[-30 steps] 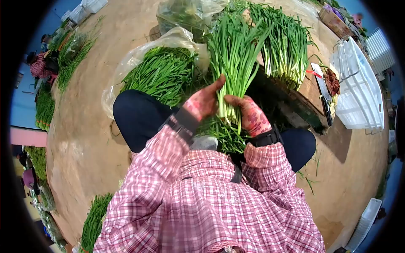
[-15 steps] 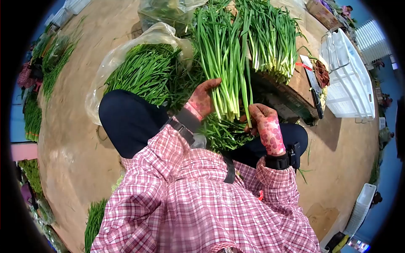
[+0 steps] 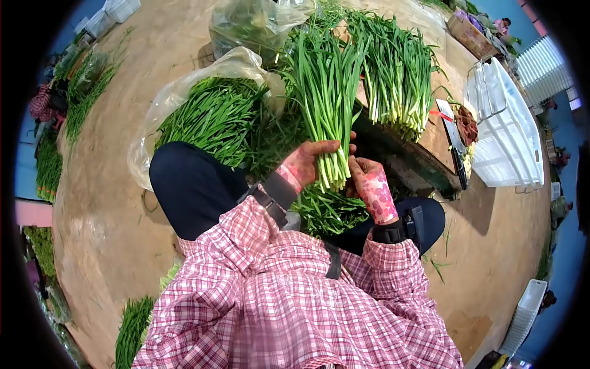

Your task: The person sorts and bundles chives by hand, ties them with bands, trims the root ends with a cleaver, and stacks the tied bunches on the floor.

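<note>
My left hand [image 3: 308,161] is closed around the pale lower stems of a bunch of garlic chives [image 3: 327,92], thumb across the front. The long green leaves point away from me. Against the right side of the same stems, my right hand [image 3: 370,183] is pinched, its fingertips at the bunch's edge and partly hidden. Both hands wear pink patterned coverings, with black straps at the wrists. Below the bunch, more loose greens [image 3: 329,212] lie between my knees. A second bunch of chives [image 3: 399,80] rests on a wooden box [image 3: 430,147] to the right.
An open clear plastic bag [image 3: 144,144] full of greens lies at the left, with another bag [image 3: 246,31] behind it. On the box is a long flat tool with a dark edge [image 3: 456,144]. White crates [image 3: 507,135] are stacked at the right. Other people work at the margins.
The bunch has drawn together, and the stalk that stood apart on its right is now in against it. My right hand has moved left to the stems. The view has shifted slightly.
</note>
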